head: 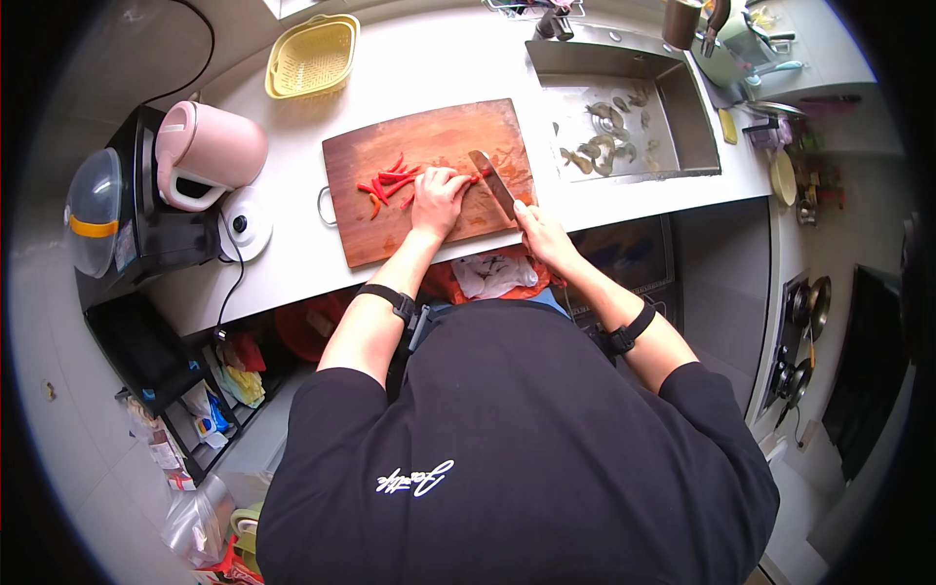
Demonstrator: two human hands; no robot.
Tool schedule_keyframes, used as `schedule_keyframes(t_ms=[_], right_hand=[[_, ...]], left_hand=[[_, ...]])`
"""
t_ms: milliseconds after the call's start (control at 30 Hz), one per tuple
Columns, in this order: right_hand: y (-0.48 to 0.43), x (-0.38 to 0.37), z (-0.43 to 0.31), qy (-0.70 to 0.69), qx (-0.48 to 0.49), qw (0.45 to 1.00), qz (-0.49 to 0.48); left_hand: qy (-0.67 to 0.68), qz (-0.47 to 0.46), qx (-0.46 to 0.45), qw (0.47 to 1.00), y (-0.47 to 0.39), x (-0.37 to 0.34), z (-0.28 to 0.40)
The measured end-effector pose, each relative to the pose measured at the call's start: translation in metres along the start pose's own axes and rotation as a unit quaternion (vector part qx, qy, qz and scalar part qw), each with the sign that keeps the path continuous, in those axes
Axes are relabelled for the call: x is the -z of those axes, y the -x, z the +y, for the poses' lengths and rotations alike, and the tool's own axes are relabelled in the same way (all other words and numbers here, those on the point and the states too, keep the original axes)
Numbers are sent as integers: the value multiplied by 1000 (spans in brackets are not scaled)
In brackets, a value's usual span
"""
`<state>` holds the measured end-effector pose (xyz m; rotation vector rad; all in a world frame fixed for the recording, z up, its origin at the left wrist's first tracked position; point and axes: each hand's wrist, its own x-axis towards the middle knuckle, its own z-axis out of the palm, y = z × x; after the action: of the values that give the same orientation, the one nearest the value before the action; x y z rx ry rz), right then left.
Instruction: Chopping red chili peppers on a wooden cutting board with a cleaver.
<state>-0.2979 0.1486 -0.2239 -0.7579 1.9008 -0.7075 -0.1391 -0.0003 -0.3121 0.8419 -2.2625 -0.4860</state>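
Observation:
A wooden cutting board point(431, 135) lies on the white counter before me. My right hand point(542, 232) grips the handle of a kitchen knife point(496, 183), its broad blade resting over the board's right half. With curled fingers, my left hand point(439, 199) holds a red chili pepper point(474, 178) down on the wood, its end poking out towards the blade. Left of that hand lie several more red chili peppers point(387, 179) in a loose pile, and one orange-red chili point(375, 205) sits apart. Small wet bits are scattered right of the knife.
Several shrimp point(605, 142) lie in the steel sink point(691, 139) at the right. A yellow colander basket point(313, 58) stands at the back left. On the left are a pink electric kettle point(219, 146), its white base point(252, 227) and a black appliance point(157, 227). The counter's front edge runs below my forearms.

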Motion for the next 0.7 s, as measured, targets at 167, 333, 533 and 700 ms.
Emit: schedule_keyframes(t_ms=[167, 333, 533, 700], right_hand=[[-3, -3, -3, -31, 25, 999, -1], [-2, -2, -6, -12, 28, 1000, 5], [-3, -1, -7, 28, 5, 1000, -2], [-6, -1, -4, 63, -6, 998, 6]], left_hand=[[18, 1, 7, 1000, -5, 1, 0], [14, -3, 7, 1000, -4, 1, 0], [15, -3, 10, 1000, -4, 1, -1], [11, -4, 9, 1000, -4, 0, -1]])
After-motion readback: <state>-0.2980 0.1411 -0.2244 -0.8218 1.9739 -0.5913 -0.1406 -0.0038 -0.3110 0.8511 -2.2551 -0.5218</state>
